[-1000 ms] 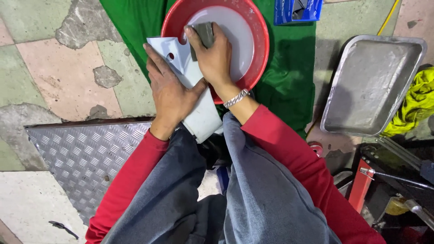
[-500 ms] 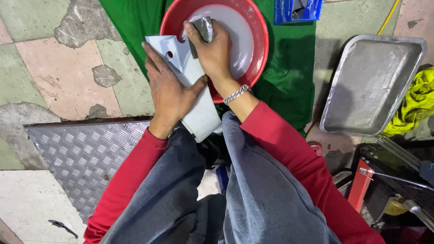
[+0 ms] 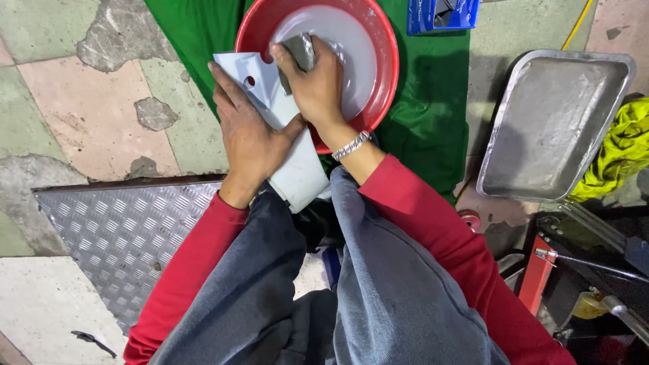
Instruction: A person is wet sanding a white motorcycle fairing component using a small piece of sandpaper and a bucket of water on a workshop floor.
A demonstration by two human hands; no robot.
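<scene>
Right hand (image 3: 318, 88) slid its grey pad (image 3: 299, 53) up the white panel (image 3: 270, 101)

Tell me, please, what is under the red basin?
The red basin sits on a green cloth, which spreads out past it on both sides. The hands and a white panel cover the basin's near edge, so what lies beneath there cannot be seen.
</scene>
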